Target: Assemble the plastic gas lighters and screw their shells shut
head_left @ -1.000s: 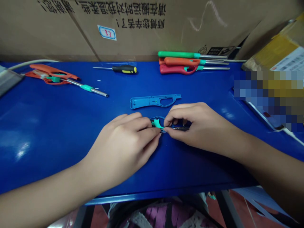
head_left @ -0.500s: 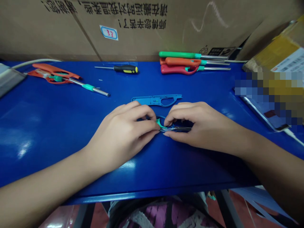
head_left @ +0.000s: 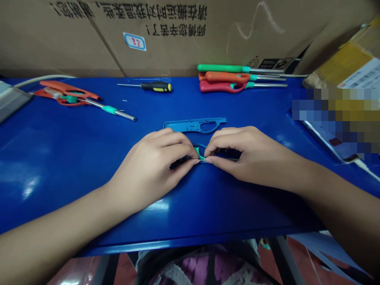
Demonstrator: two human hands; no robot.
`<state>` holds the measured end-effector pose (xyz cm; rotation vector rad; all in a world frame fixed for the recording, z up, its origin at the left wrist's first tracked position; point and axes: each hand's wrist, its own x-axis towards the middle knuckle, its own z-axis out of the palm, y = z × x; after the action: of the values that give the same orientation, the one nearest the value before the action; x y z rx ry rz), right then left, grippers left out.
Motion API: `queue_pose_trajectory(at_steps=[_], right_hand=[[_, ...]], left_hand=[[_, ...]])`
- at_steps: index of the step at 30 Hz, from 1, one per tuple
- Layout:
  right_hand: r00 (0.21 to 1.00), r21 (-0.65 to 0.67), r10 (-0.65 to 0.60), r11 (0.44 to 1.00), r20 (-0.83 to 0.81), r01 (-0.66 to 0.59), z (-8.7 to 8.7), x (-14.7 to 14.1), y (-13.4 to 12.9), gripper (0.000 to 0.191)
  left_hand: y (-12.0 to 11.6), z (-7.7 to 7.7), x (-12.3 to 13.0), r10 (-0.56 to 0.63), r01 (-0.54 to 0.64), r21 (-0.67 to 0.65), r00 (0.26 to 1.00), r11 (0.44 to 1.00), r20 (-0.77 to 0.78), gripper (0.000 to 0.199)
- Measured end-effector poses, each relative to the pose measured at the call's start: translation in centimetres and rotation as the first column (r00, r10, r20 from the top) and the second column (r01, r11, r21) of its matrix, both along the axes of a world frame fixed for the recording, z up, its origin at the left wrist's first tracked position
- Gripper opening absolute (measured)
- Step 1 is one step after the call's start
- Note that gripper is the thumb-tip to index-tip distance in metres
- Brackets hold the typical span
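Our left fingers [head_left: 186, 151] pinched the green trigger [head_left: 198, 154], between our hands at the blue casing [head_left: 202, 145] on the bench [head_left: 208, 213]; the plastic seemed light, stiff, best held by its edges. Our right fingers [head_left: 223, 163] nearly met, their hold unclear.

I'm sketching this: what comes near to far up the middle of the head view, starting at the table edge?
Table edge → left hand and right hand → blue casing half → screwdriver → cardboard box.

We wear purple patterned clothing [head_left: 204, 267] with black and pale grey marks, and grey fabric [head_left: 251, 248] shows beside it. Our forearms [head_left: 89, 211] are bare.
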<state>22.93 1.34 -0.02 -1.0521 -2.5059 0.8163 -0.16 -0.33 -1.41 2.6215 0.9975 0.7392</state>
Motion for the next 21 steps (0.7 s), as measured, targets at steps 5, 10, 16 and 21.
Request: queue_pose_trajectory(at_steps=[5,10,16,21], right_hand=[[1.0,0.011,-0.012,1.0,-0.001,0.012,-0.24,-0.16,-0.01,0.014],[0.999,0.02,-0.034,0.999,0.016,0.034,-0.33,-0.31,-0.08,0.014],[0.997,0.005,-0.076,0.997,0.004,0.076,-0.44,-0.58,-0.18,0.011],[0.99,-0.029,-0.132,0.991,-0.04,0.131,-0.44,-0.86,-0.34,0.009]], left_hand=[[-0.03,-0.16,0.06,0.032,-0.031,-0.03,0.999,0.999,0.029,0.008],[-0.04,-0.23,0.09,0.047,-0.045,-0.045,0.998,0.998,0.047,0.01],[-0.08,-0.2,0.22,0.078,-0.073,-0.079,0.995,0.994,0.067,0.011],[-0.09,-0.22,0.31,0.082,-0.072,-0.113,0.993,0.991,0.087,0.013]])
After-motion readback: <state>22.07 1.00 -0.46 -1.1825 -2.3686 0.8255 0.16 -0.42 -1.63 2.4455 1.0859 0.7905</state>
